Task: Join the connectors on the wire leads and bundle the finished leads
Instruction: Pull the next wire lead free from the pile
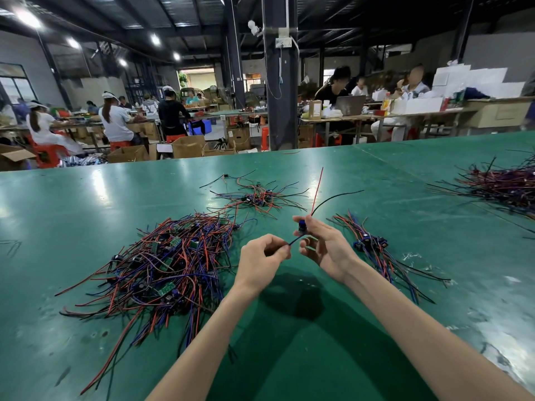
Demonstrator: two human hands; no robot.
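A: What do the hands have?

B: The right hand (pixel 321 246) pinches a small dark blue connector (pixel 302 225) between thumb and forefinger, lifted above the table (pixel 86 198). A red lead (pixel 317 189) and a black lead (pixel 333 198) rise from it, away from the hand, and fan apart. The left hand (pixel 262 257) is closed on the end of a blue lead (pixel 295 241), nipped at its fingertips; that wire runs up toward the connector, and whether it is already seated there I cannot tell.

A: And around them?

B: To the left of the left hand lies a big tangled pile (pixel 162 264) of red, blue and black leads with small green boards among them. Beyond both hands sits a smaller heap (pixel 256 198) with dark connectors at its middle. Just right of the right hand lies a bunch (pixel 373 247) of leads, its connectors gathered together. Farther right, well apart, is another mass (pixel 503 186) of wires.

A: Anything in the way?

B: The right hand's own fingers hide most of the connector, so its shape stays unclear.
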